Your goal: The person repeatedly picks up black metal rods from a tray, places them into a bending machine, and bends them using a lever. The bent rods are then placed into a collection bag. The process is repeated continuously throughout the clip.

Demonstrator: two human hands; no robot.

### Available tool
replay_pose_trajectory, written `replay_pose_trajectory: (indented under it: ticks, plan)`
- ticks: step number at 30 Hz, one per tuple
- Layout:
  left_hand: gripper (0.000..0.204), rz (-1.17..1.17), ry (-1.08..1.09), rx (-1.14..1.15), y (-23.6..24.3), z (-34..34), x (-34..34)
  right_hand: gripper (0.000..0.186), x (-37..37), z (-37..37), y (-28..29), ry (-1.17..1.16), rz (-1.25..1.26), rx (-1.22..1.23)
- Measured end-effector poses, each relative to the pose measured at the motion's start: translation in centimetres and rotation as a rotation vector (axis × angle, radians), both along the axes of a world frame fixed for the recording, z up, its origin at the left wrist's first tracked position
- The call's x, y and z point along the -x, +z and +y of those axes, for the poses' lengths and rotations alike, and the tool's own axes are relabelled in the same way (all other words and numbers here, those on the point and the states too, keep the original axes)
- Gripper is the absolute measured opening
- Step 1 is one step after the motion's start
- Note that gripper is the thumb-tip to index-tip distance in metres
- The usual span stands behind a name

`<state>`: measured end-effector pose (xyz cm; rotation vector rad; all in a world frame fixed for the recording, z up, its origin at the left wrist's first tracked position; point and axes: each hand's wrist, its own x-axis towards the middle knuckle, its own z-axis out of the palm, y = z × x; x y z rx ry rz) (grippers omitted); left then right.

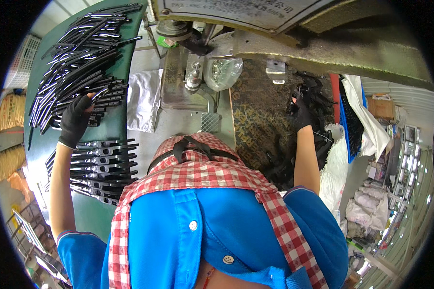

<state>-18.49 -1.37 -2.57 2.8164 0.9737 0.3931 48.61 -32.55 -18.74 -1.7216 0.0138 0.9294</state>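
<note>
My left hand (75, 120), in a black fingerless glove, is at the near edge of a heap of long, shiny black metal rods (79, 72). Its thumb and fingers close on the end of one rod. On the right, my right hand (301, 114), gloved the same way, reaches into a pile of small black parts (318, 98). Its fingers are curled in among them, and dark parts against the dark glove hide what they hold. Nearer to me than the rod heap, several black lever-like pieces with round holes (103, 164) lie stacked in a row.
A green table (94, 219) carries the rods. Ahead stands a heavy machine (332, 45) with a metal post (193, 79) in the middle. Beside it are a clear plastic bag of small parts (223, 73) and a silvery plastic bag (144, 101). A worn brown board (255, 111) and white sack (335, 166) lie right.
</note>
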Motion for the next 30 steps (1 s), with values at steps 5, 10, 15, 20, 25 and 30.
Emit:
replay_pose_trajectory:
  ticks: [5, 10, 15, 20, 25, 30]
  plan:
    - [0.030, -0.151, -0.104, 0.113, 1.2, -1.0, -3.8, 0.011, 10.4, 1.5, 7.0, -0.091, 0.254, -0.389]
    - [0.029, 0.055, -0.189, 0.184, 4.3, -3.4, -10.1, 0.021, 20.2, 6.1, 12.2, 0.304, -0.168, -0.650]
    - [0.028, -0.077, -0.314, 0.242, 6.7, -5.7, -14.9, 0.021, 25.8, 9.2, 16.9, 0.262, 0.051, -0.699]
    - [0.027, -0.092, -0.342, 0.243, 6.2, -6.2, -15.2, 0.021, 28.2, 10.3, 18.2, 0.291, 0.014, -0.690]
    - [0.025, 0.037, -0.322, 0.146, 6.1, -6.1, -15.2, 0.023, 29.9, 10.6, 19.1, 0.341, 0.026, -0.601]
    - [0.026, 0.117, -0.301, 0.126, 6.2, -5.7, -15.6, 0.023, 31.1, 11.0, 18.3, 0.214, 0.287, -0.696]
